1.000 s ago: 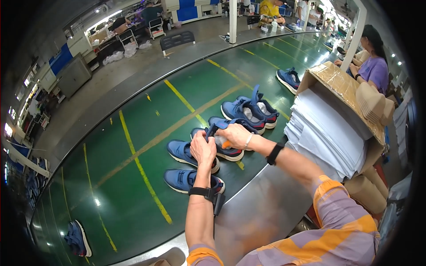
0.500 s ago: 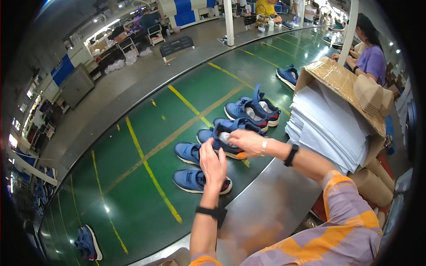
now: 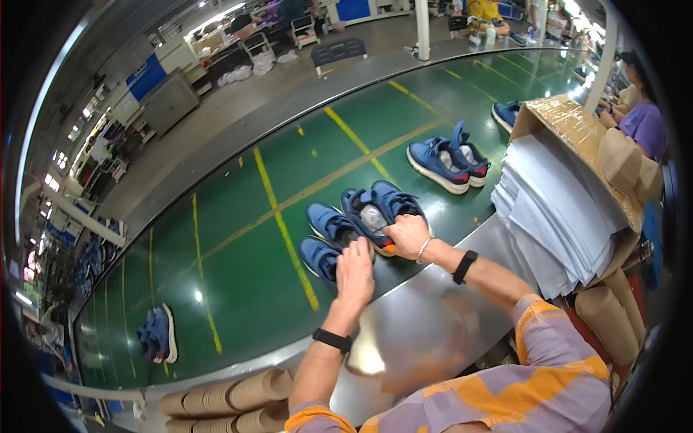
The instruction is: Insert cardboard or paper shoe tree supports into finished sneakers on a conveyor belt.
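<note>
A: Going left to right from the green conveyor belt (image 3: 238,289), what have we got?

B: Far left on it a lone pair of blue shoes (image 3: 157,333). Near the belt's front edge our left hand (image 3: 355,268) lies on the near blue shoe (image 3: 319,258), fingers together and curled over its collar, probably to steady it.

A: And just right of that?

B: Our right hand (image 3: 408,232) is clamped on the blue shoe with white stuffing (image 3: 372,215), fingers wrapped over its heel end, so the shoe sits under and just ahead of them, resting on the belt and touching its mate.

A: Why so close to the edge?

B: We judge it keeps them within reach from the steel desk (image 3: 426,325). Farther right on the belt stands another blue pair (image 3: 447,157), and beside the belt a stack of white paper sheets (image 3: 548,216).
</note>
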A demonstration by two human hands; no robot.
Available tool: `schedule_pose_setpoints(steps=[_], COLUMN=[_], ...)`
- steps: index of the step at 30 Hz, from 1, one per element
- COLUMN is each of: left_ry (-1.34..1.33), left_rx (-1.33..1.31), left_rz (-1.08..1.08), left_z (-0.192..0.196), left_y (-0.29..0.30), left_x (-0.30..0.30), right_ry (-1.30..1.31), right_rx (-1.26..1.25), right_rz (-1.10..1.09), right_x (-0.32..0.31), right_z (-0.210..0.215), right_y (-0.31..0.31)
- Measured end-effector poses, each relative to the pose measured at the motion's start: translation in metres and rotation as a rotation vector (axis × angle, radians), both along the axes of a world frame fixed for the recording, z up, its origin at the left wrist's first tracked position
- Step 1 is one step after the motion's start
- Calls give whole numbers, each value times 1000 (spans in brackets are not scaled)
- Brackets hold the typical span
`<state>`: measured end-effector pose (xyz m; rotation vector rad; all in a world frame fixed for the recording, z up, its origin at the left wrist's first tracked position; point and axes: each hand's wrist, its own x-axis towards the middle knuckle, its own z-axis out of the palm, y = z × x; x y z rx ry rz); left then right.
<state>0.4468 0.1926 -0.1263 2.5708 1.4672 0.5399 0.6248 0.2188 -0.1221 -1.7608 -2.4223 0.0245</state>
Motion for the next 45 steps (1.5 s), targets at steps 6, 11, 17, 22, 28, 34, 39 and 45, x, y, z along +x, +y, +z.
schedule_pose_setpoints(steps=[6,11,17,22,28,34,39,45], left_ry=[68,-246,-254,-167,-146,-92,-854,-1101], left_rx=[-68,-57,-238,-19,72,58,-308,-538], left_rz=[2,172,341,335,299,366,61,-1], left_z=[52,138,125,75,56,60,80,73], left_y=[-42,-126,-259,-292,-293,-307,-273,-211], left_x=[-83,-179,-293,-296,-304,-310,-219,-102], right_ry=[50,429,742,630,790,822,1016,470], right_rx=[181,386,-50,-231,-228,-223,-520,432], right_rz=[68,364,951,988,935,907,964,502], right_x=[-58,-98,-216,-293,-316,-265,-176,-4], right_z=[-10,52,10,3,-22,0,65,140], right_y=[-6,-60,-175,-247,-253,-237,-223,-190])
